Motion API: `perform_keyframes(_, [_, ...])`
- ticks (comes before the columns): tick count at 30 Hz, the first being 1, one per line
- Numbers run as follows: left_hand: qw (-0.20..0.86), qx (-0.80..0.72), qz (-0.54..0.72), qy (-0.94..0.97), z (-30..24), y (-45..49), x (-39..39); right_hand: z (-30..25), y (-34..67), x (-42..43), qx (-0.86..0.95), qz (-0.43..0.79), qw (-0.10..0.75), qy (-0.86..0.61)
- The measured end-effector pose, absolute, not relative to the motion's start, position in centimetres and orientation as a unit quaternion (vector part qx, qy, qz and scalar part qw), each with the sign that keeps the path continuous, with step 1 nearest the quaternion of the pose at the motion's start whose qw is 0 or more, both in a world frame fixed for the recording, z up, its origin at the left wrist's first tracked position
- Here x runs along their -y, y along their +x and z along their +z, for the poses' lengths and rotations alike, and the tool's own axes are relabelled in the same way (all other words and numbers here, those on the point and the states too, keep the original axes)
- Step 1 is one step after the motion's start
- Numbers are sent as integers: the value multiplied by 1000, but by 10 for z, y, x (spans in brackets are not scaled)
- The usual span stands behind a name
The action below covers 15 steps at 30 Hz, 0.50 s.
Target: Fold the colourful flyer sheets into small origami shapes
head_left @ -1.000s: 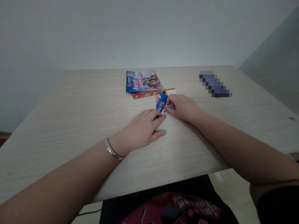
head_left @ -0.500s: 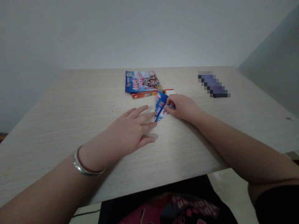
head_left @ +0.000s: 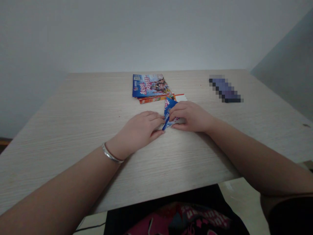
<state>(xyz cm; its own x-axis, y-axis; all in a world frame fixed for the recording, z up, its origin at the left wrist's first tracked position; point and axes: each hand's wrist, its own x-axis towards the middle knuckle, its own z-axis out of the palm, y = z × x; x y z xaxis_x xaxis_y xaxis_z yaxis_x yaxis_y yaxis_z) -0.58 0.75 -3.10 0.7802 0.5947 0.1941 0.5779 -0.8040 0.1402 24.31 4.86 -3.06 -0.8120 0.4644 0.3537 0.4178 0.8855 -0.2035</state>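
Since half a second ago, my left hand point(head_left: 140, 130) has drawn in from a flat, spread pose and curled its fingers against the small folded blue-and-white printed paper point(head_left: 169, 111). From the head view I see that paper standing tilted on the pale wood-grain counter point(head_left: 73, 111), pinched on its right side by my right hand point(head_left: 189, 116), both hands gripping it. Just behind lies a stack of colourful printed leaflets point(head_left: 149, 86), touching nothing I hold. A silver bangle point(head_left: 111, 156) circles my left wrist. A blurred-out dark object point(head_left: 225, 88) sits well apart, far right.
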Motion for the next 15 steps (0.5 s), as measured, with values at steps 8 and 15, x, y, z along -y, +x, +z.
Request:
perform_keyframes(8, [-9, -329, 157, 931, -23, 3, -4, -22, 232, -32, 947, -102, 178, -247])
perform_keyframes(15, [-97, -382, 190, 899, -15, 11, 3, -15, 213, -13, 914, -77, 213, -337])
